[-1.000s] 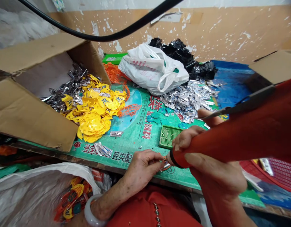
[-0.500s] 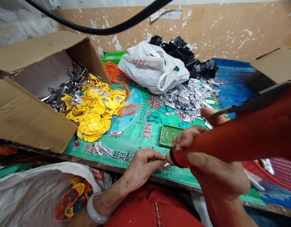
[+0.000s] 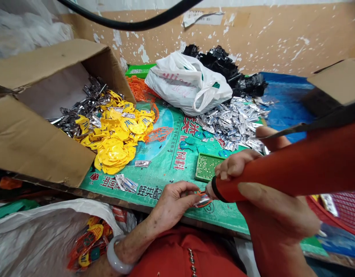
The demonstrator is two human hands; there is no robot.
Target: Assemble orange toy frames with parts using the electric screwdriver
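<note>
My left hand [image 3: 179, 200] pinches a small orange and silver part [image 3: 204, 199] near the table's front edge. In my right hand [image 3: 269, 196] is a red power tool [image 3: 292, 161], its black-ringed nose pointing left; the tip lies close to the small part. Just behind them sits a green tray [image 3: 207, 167] of tiny pieces. Yellow pieces [image 3: 116, 134] are heaped in front of an open cardboard box [image 3: 41, 142]. Silver pieces [image 3: 232, 119] form another pile behind the tray. A few silver pieces [image 3: 126, 182] lie to the left of my left hand.
A white plastic bag [image 3: 185, 82] rests at the back beside black parts [image 3: 220, 63]. A red basket [image 3: 339, 215] is at the right. Lower left, a clear bag [image 3: 50, 234] holds orange and yellow parts. A black cable [image 3: 131, 25] hangs across the top.
My right hand and the red tool have shifted slightly right, and more of the orange and silver part shows. My left hand has barely moved and keeps its pinch.
</note>
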